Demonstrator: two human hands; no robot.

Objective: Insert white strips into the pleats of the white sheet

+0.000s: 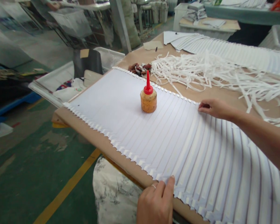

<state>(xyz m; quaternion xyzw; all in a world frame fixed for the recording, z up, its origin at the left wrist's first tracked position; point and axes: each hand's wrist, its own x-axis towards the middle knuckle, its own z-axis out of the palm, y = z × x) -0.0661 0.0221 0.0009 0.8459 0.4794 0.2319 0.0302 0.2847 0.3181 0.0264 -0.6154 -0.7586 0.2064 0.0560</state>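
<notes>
A: Both hands lie on the fanned row of overlapping white paper sheets [177, 146]. Left hand [156, 202] at the near edge of the brown cardboard-covered worktable [102, 143], thumb laid flat on the sheet ends, other fingers curled; whether they pinch under the edge I cannot tell. Right hand [213, 108] at the far edge of the row, fingertips pressed down, closed together, holding nothing.

B: Position of the row?

A: It runs along the worktable's near side, from the left corner off toward the right. An orange plastic glue bottle with red pointed nozzle [148, 96] stands upright on the sheets, left of the right hand, apart from both hands.

B: Notes for handling?

A: Judgement: press evenly at both ends so the stepped overlap stays regular; avoid skewing one end. Keep sleeve and wrist clear of the bottle. Loose white paper strips [214, 74] heap along the far side, well apart.
</notes>
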